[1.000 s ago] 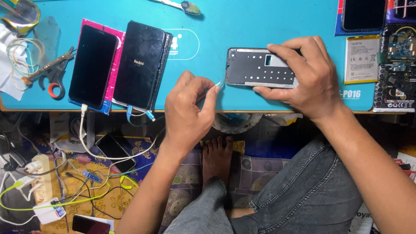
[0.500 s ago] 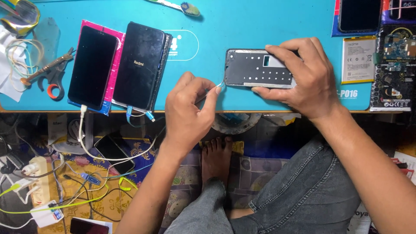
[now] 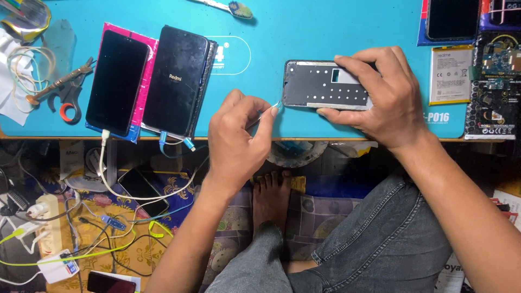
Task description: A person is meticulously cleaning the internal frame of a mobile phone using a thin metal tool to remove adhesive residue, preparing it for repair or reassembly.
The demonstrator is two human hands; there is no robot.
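Phone frame [image 3: 325,86] lies flat on the blue mat [image 3: 336,32] near its front edge, inner side up, dark grey with a small rectangular cut-out and rows of little holes. It is already bare: I see no screen, no board and no battery in it, so the stripping looks done. My right hand [image 3: 382,97] is closed over its right end, thumb along the near edge and fingers over the far edge, pinning it down. My left hand [image 3: 239,135] pinches a thin, pale pointed tool [image 3: 269,112] between thumb and forefinger, its tip right at the frame's near left corner. I cannot tell whether the tip touches the frame or what it is working on; I judge I am at a cleaning or picking step along the edge, with the rest of the rim and any refitting yet to do

Parts that could go back sit to the right on the mat: a white battery [image 3: 449,74] and, beside it, a circuit board [image 3: 496,59] on a dark pad. Further left, well apart from the frame, two dark phones [image 3: 146,81] lie side by side on a pink sheet, each with a cable [image 3: 108,163] hanging off the table edge. Scissors [image 3: 64,93] with a red handle rest at the far left, and a toothbrush [image 3: 228,6] lies along the far edge
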